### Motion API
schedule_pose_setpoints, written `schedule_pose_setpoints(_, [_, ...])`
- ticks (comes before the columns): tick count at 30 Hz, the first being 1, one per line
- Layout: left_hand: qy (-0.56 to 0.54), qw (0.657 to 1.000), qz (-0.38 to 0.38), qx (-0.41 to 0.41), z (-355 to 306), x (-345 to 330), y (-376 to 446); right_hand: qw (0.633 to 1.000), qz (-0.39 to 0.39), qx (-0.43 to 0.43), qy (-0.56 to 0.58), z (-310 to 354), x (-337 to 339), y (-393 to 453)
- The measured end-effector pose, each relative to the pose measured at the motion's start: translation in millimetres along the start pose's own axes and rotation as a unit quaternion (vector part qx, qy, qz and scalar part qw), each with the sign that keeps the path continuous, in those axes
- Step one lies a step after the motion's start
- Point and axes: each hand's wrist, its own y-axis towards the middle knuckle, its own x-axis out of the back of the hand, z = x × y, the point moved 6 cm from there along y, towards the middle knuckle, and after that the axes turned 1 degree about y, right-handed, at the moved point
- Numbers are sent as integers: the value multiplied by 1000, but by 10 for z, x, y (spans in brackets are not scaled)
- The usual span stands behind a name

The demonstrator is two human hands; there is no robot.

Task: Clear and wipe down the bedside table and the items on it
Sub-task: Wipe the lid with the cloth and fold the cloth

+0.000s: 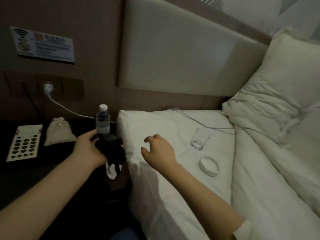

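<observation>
Left hand (88,148) grips a dark cloth (112,151) at the table (26,172) edge, beside the upright bottle (103,119). Right hand (158,150) hovers over the bed (173,187), fingers loosely curled, empty. Glass (199,138) lies on the bed.

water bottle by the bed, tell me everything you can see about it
The water bottle is a small clear plastic one with a white screw cap and a pale label round its lower body. It stands upright on the dark bedside table, close against the edge of the white bed. The left hand, holding a dark cloth, is at its base and hides the bottom. Its fill level cannot be judged in the dim light.
</observation>
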Motion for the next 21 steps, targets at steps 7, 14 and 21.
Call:
schedule_pose_setpoints(7, [53, 992, 97, 68, 1029, -846, -247, 967, -108, -224, 52, -1570, 537, -394])
schedule_pose_setpoints(14, [84, 989, 80, 93, 1419, -884, -334, 903, 84, -421, 24, -2616, 7, -710])
schedule_pose_setpoints(21, [89, 992, 56, 66, 1220, -705, -372, 929, 109, -355, 9, -2759, -122, -613])
